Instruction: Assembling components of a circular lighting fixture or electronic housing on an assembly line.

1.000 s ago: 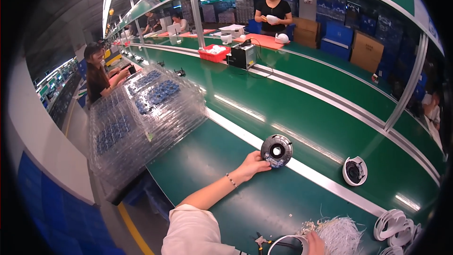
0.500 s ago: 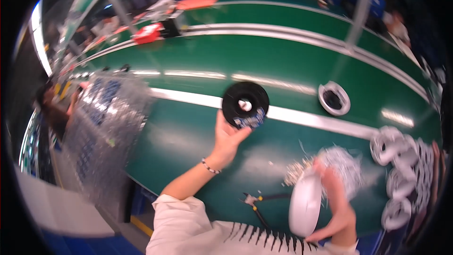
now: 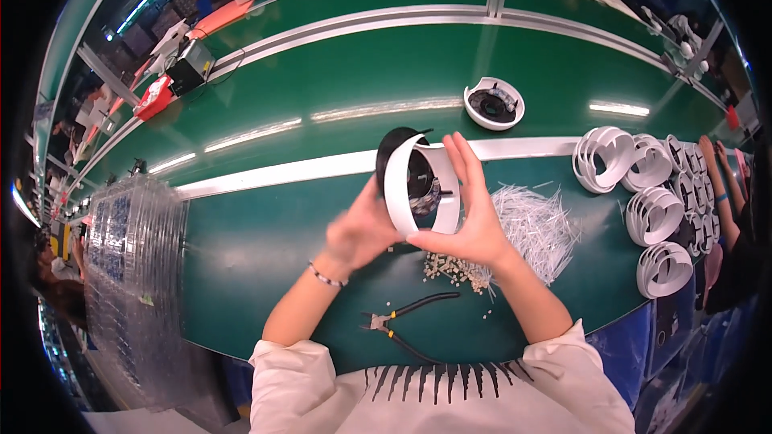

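Note:
My right hand (image 3: 470, 221) holds a white plastic ring housing (image 3: 420, 186) upright above the green table (image 3: 265, 233). My left hand (image 3: 362, 229) grips a black round part (image 3: 389, 153) from behind and presses it against the white ring. Both hands meet in the middle of the view, raised off the table. Just below them lies a heap of small white plastic pieces and thin white ties (image 3: 527, 225). Black-handled pliers (image 3: 402, 321) lie on the table near my chest.
Several white ring housings (image 3: 643, 193) are stacked at the right. Another white ring with a black part inside (image 3: 493, 103) sits further back. A tall stack of clear plastic trays (image 3: 133, 273) stands at the left edge. Other people work at the far benches and at the right.
My left hand lifted the black round part off the table toward me. My right hand brought the white ring up from the lower right and joined it with the black part.

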`<state>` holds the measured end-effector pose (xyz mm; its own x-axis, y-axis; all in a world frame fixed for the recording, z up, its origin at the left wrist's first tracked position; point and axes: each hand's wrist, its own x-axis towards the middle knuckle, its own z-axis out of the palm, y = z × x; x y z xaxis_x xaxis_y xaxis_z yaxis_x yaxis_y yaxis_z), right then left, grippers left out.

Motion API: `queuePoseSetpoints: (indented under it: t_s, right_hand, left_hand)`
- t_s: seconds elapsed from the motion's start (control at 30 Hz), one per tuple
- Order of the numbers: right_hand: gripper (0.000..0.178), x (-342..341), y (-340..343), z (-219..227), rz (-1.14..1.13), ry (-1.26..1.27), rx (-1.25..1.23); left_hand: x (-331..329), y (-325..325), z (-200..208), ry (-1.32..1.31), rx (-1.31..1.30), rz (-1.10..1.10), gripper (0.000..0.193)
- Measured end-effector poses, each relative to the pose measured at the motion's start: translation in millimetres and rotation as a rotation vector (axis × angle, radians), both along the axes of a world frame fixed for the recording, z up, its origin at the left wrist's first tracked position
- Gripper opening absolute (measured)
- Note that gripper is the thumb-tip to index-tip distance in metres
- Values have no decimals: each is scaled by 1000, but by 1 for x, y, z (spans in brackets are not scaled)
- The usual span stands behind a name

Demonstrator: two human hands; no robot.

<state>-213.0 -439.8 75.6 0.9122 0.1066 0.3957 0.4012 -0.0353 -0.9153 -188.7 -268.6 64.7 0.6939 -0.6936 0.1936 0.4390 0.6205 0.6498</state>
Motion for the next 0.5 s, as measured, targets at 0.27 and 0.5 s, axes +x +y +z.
queuePoseSetpoints:
  t_s: [0.27, 0.5]
  right_hand:
    - [120, 3, -5, 7, 174, -72, -287]
    - [115, 9, -13, 8, 52, 112, 195]
  left_hand:
    - [12, 15, 0, 221, 263, 179, 44]
    - [15, 5, -13, 223, 83, 494, 37]
